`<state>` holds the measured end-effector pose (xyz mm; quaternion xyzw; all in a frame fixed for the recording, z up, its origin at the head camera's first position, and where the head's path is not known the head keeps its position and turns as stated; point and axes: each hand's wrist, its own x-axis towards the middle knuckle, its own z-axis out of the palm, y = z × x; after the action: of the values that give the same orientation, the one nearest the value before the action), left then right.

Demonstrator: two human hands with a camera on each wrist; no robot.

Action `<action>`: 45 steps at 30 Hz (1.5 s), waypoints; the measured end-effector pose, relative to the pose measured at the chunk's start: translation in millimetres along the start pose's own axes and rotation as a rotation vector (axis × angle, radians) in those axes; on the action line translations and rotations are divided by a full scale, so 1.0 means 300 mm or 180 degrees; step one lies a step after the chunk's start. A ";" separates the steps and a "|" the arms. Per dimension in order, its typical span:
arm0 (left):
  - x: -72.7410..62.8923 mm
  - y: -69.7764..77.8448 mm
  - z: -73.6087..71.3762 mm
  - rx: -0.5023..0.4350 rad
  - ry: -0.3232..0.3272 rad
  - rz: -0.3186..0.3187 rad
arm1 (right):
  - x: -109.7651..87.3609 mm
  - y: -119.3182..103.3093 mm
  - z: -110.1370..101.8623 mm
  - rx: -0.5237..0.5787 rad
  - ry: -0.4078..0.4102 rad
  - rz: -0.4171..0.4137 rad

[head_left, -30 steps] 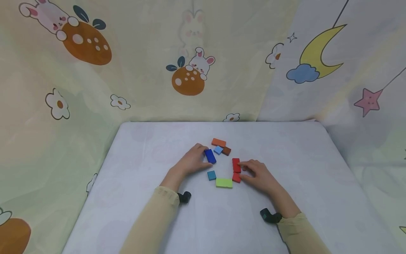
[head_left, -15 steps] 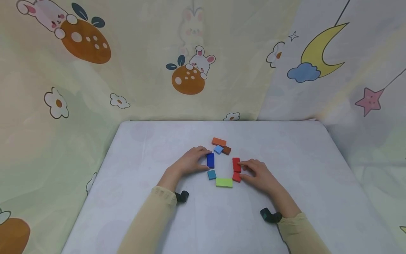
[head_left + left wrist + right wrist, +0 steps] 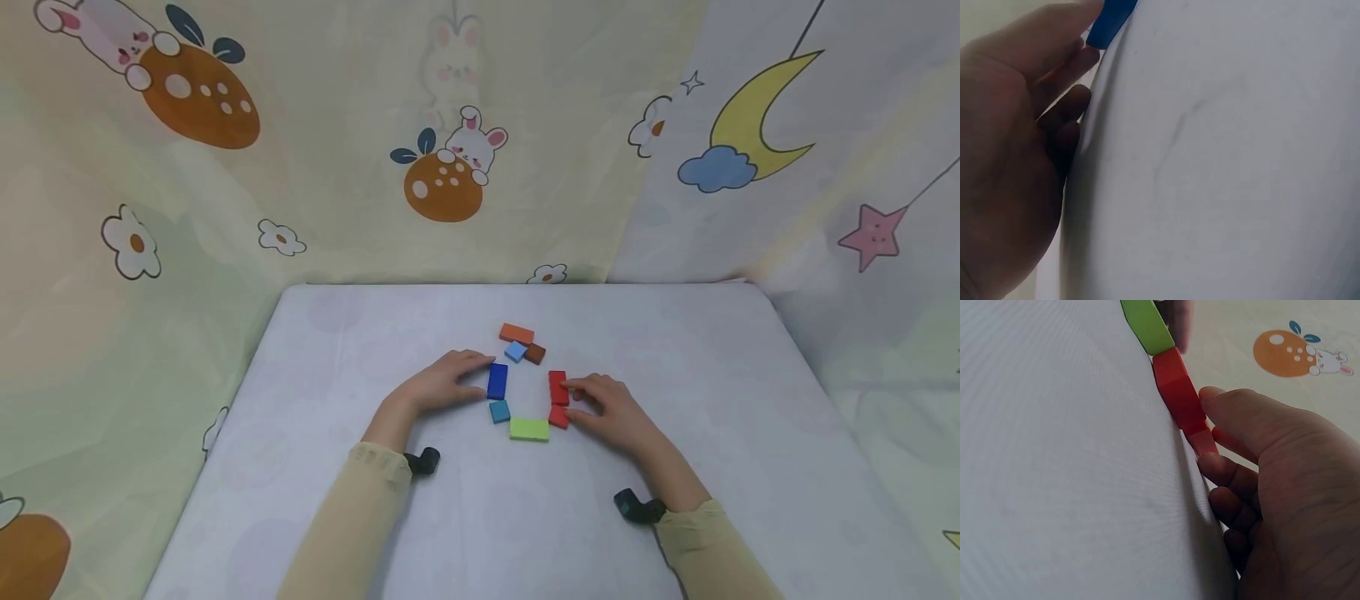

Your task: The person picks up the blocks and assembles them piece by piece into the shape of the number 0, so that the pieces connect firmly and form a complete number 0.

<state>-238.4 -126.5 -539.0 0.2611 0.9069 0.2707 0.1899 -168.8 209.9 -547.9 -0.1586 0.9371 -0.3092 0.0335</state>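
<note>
In the head view my left hand point(image 3: 438, 385) lies beside a dark blue block point(image 3: 497, 381), its index fingertip and thumb by the block's left side. Below that block sits a small teal block point(image 3: 499, 412). A blue block point(image 3: 1110, 24) shows at the thumb tip in the left wrist view; which one is unclear. My right hand point(image 3: 609, 412) rests against a long red block point(image 3: 558, 387) and a small red block point(image 3: 558, 416), fingertip on one and thumb on the other. A light green block point(image 3: 529, 430) touches the small red one's corner.
An orange block point(image 3: 517, 333), a light blue block point(image 3: 515, 352) and a brown block point(image 3: 535, 354) lie close together beyond the hands. All the blocks lie on a white-covered table point(image 3: 337, 333). Patterned cloth point(image 3: 337, 167) hangs behind it.
The dark blue block has moved toward me and turned from slanted to nearly straight, just above the teal block. My left hand came along, then drew back slightly left. My right hand stayed put.
</note>
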 end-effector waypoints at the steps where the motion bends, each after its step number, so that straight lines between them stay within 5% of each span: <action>1: -0.001 -0.002 0.001 -0.0029 0.0023 0.0017 | 0.000 -0.001 -0.001 -0.0007 0.0003 0.0000; 9: 0.010 -0.009 0.026 -0.0035 0.0294 0.0069 | 0.003 -0.006 -0.006 0.0012 -0.0018 0.0029; 30: -0.020 0.017 0.063 -0.0001 0.0539 -0.0040 | -0.002 -0.011 -0.010 0.0012 -0.0040 0.0105; 37: -0.076 0.031 0.115 0.0209 0.0719 0.0077 | -0.001 -0.005 -0.005 -0.0013 -0.0036 0.0060; 45: -0.086 0.037 0.143 0.0595 0.0775 0.0099 | -0.001 -0.001 -0.004 0.0016 -0.0048 0.0048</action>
<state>-193.2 -116.7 -560.8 0.2569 0.9403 0.2177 0.0491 -168.7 210.3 -546.7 -0.1538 0.9372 -0.3101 0.0432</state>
